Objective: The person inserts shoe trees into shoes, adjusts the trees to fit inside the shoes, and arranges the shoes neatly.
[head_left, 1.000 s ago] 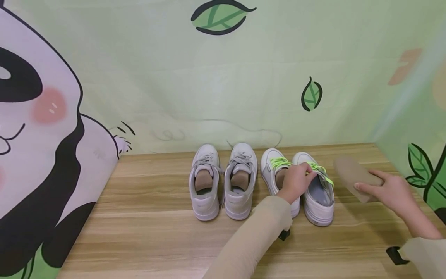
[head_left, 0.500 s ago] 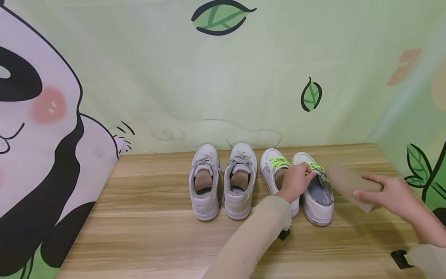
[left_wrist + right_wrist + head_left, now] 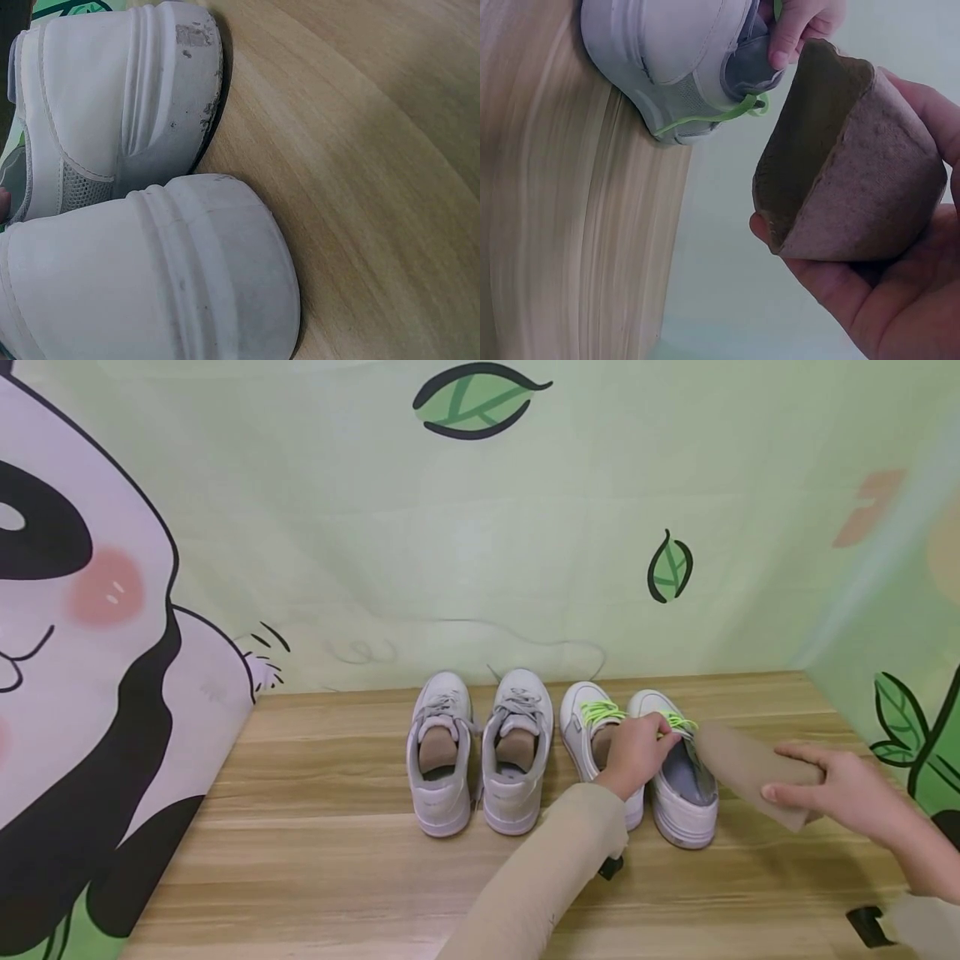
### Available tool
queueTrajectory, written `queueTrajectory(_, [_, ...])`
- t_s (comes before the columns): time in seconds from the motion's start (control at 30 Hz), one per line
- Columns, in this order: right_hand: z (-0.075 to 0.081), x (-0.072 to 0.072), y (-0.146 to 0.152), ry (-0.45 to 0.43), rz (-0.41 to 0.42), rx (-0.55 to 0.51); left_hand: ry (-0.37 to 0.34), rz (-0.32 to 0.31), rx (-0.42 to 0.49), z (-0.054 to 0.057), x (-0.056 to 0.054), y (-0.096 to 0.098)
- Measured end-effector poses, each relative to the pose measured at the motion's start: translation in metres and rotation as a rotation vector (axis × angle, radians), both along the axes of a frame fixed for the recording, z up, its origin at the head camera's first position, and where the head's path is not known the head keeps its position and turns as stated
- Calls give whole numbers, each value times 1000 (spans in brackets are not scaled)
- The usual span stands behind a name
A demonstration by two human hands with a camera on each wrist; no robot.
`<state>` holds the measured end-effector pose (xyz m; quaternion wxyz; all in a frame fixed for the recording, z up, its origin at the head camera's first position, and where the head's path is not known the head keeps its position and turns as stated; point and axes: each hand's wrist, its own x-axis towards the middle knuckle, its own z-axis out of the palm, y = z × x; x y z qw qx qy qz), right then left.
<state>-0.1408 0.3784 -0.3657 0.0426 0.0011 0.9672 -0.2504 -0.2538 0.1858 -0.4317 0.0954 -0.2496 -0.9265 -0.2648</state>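
My left hand (image 3: 636, 752) reaches over the lime-laced sneakers and pinches the grey tongue (image 3: 754, 64) of the right one (image 3: 684, 818), whose inside shows bare. A brown molded-pulp shoe insert (image 3: 750, 772) is in my right hand (image 3: 847, 789), held at its wide end between thumb and fingers. Its rounded tip points left, right beside that sneaker's laces. Seen from the right wrist, the insert (image 3: 885, 165) is hollow with a rough edge. The left lime-laced sneaker (image 3: 588, 735) has a brown insert in it, partly covered by my left hand.
Two white sneakers with grey laces (image 3: 440, 797) (image 3: 513, 802) stand to the left, each with a brown insert inside. All the shoes rest on a wood-grain surface (image 3: 315, 860), toes toward a green printed backdrop (image 3: 450, 543). A painted panda (image 3: 210, 677) covers the left side.
My right hand has brought the insert leftward, so its tip is now close beside the right sneaker's laces. The left hand has stayed in place on the tongue.
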Motion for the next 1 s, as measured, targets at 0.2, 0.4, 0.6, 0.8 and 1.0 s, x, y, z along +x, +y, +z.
queueTrajectory(0.2, [1, 5, -6, -35, 28, -40, 9, 3, -4, 0, 0, 0])
queueTrajectory(0.4, [2, 9, -11, -58, 51, -43, 24, 12, -20, 0, 0, 0])
queueTrajectory(0.6, [3, 10, -12, -47, 101, -33, 39, 7, -20, 0, 0, 0])
queueTrajectory(0.8, [3, 9, -14, -43, 138, -70, 58, 10, -19, 0, 1, 0])
queueTrajectory(1.0, [2, 7, -20, -29, 154, -56, 48, 11, -18, 1, 1, -1])
